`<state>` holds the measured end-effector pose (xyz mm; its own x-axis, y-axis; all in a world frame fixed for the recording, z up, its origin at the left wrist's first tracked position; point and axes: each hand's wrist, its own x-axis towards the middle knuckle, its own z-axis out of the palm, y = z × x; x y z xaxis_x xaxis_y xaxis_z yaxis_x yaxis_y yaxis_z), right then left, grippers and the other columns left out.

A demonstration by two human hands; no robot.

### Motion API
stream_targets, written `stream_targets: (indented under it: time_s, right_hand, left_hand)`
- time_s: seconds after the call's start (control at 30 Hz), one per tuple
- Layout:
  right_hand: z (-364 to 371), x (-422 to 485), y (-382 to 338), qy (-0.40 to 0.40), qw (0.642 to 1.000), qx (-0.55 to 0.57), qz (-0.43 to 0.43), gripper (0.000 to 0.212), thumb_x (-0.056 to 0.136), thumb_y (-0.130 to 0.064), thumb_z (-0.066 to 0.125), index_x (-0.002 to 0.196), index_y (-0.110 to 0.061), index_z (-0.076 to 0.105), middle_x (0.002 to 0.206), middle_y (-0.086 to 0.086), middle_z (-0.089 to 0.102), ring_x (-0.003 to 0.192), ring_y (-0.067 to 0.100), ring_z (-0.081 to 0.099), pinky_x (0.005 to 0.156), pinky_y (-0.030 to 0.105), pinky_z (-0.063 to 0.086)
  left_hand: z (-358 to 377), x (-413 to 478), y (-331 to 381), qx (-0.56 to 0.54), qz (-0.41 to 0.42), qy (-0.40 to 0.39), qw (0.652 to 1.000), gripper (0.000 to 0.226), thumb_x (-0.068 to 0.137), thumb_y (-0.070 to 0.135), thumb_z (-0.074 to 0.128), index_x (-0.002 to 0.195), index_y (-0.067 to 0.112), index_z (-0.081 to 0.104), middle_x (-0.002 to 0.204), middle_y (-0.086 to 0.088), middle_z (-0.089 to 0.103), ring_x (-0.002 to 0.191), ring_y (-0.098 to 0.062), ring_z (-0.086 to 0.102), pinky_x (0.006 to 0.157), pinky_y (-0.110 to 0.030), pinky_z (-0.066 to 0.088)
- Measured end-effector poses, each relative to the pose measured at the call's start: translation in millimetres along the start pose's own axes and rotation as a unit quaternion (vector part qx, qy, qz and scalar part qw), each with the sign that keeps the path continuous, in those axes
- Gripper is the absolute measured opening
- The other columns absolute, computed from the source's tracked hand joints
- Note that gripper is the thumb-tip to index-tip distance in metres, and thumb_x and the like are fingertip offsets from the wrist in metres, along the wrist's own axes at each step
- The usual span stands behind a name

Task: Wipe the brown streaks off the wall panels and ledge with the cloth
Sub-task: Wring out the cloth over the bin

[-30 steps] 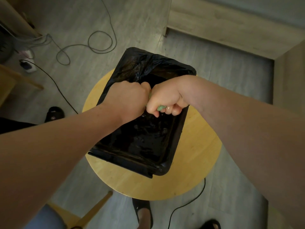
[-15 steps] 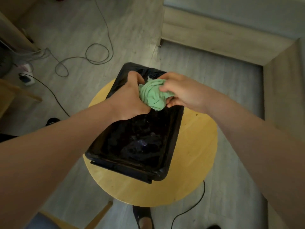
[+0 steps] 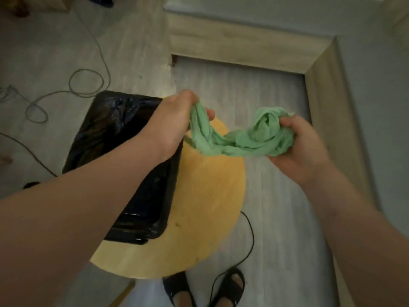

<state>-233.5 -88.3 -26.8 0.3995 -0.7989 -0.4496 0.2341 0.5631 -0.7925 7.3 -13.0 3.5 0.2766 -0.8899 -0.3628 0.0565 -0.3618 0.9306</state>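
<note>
- Since the earlier frame, both hands have drawn apart and shifted right, off the tray. The green cloth [image 3: 243, 140] has opened from a tight wad into a slack twisted strand.
- Wall panels [image 3: 276, 12] and the wood-grain ledge [image 3: 243, 47] run along the far and right sides. No brown streaks can be made out from here, and the cloth is well apart from both.
- Round wooden table [image 3: 210, 207]: near centre, carrying the tray.
- Black tray [image 3: 124, 151]: lined with glossy plastic on the table's left half, probably the rinse basin.
- Green cloth: hangs in the air between the hands, over the table's far right edge and the floor [image 3: 276, 196]. It is probably being shaken loose for wiping.
- Right hand [image 3: 303, 147]: fingers curled round the bunched right end.
- Left hand [image 3: 172, 122]: thumb and fingers pinch the left end.
</note>
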Motion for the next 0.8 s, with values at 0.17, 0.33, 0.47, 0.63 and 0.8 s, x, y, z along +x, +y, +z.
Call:
stream_targets:
  time_s: [0.17,0.33,0.47,0.63,0.8]
  right_hand:
    - [-61,-19,10,0.116,0.988,-0.087,-0.051,0.02,0.098,-0.002,0.059,0.114,-0.012,0.053,0.108,0.011,0.066,0.091,0.022,0.071,0.077,0.04,0.057]
    - [-68,-36,-4,0.109,0.987,-0.11,-0.046,0.024,0.098,0.0,0.061,0.113,-0.018,0.061,0.097,0.001,0.074,0.085,0.017,0.073,0.075,0.038,0.058]
    - [-44,-40,-11,0.045,0.992,-0.114,-0.026,0.023,0.1,-0.006,0.063,0.121,-0.015,0.059,0.094,0.002,0.076,0.085,0.02,0.075,0.073,0.038,0.061]
    - [-25,-36,-11,0.063,0.997,-0.053,-0.002,0.038,0.1,-0.018,0.069,0.131,-0.007,0.051,0.103,0.008,0.073,0.091,0.02,0.075,0.082,0.039,0.063]
    - [-41,-30,9,0.173,0.974,-0.116,0.093,0.054,0.103,-0.051,0.054,0.137,-0.009,0.051,0.12,0.016,0.064,0.105,0.027,0.071,0.094,0.04,0.059]
  left_hand:
    - [61,7,-18,0.005,-0.056,0.039,0.998,0.031,0.107,0.042,0.046,0.111,0.011,0.048,0.071,-0.008,0.06,0.063,-0.025,0.067,0.074,-0.044,0.059]
    - [80,-4,-28,0.33,-0.114,-0.11,0.931,0.073,0.091,0.036,0.072,0.147,0.029,0.025,0.123,-0.009,0.052,0.094,-0.029,0.066,0.072,-0.039,0.058]
    - [92,-14,-43,0.478,-0.06,-0.253,0.839,0.088,0.079,0.064,0.073,0.155,0.042,0.034,0.161,0.018,0.015,0.151,-0.021,0.024,0.118,-0.045,0.034]
    - [110,-31,-56,0.237,-0.069,-0.234,0.94,0.034,0.095,0.044,0.072,0.118,0.02,0.073,0.115,0.006,0.077,0.108,-0.012,0.072,0.107,-0.044,0.052]
    - [111,-34,-60,-0.02,-0.121,-0.086,0.989,0.041,0.093,0.03,0.058,0.121,0.002,0.066,0.118,-0.022,0.072,0.115,-0.038,0.068,0.109,-0.058,0.048]
